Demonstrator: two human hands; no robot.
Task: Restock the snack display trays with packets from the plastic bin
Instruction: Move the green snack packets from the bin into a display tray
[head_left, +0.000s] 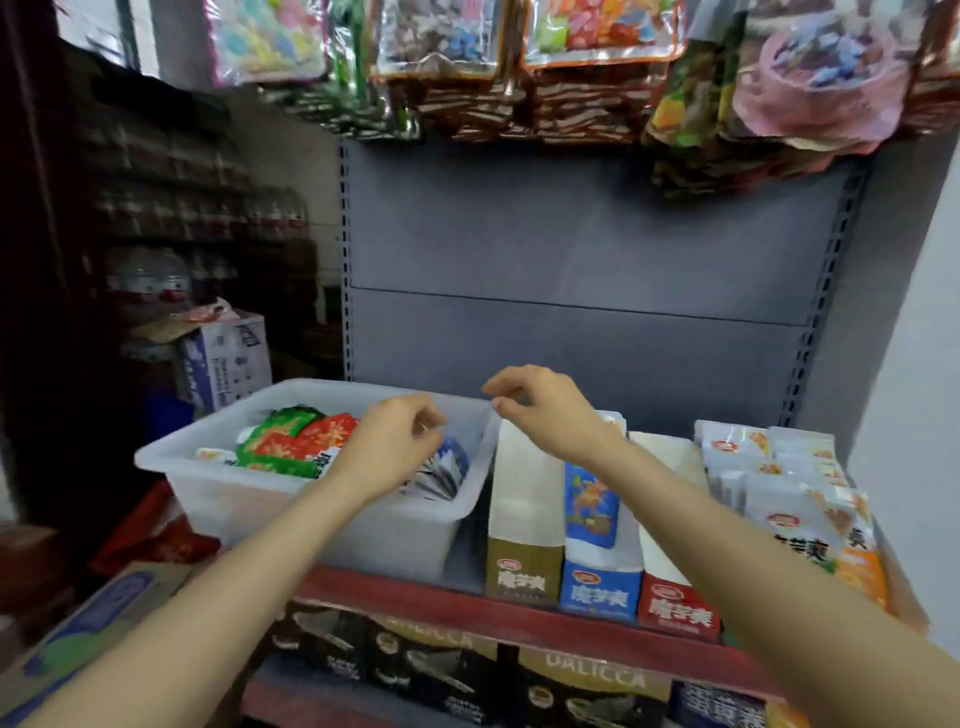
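The translucent plastic bin (249, 499) sits on the left of the red-edged shelf (467, 597), holding green and red packets (291, 441) lying roughly flat and blue packets (447, 473) standing on edge; their print is too blurred to read. Just right of it, three display trays (597, 587), brown, blue and red-fronted, run front to back, with one blue packet (589, 504) upright in the middle tray. The left hand (389, 447) hovers over the bin and the right hand (540, 410) above the trays, both loosely curled, holding nothing; a lower box (592, 675) reads "DALICCA".
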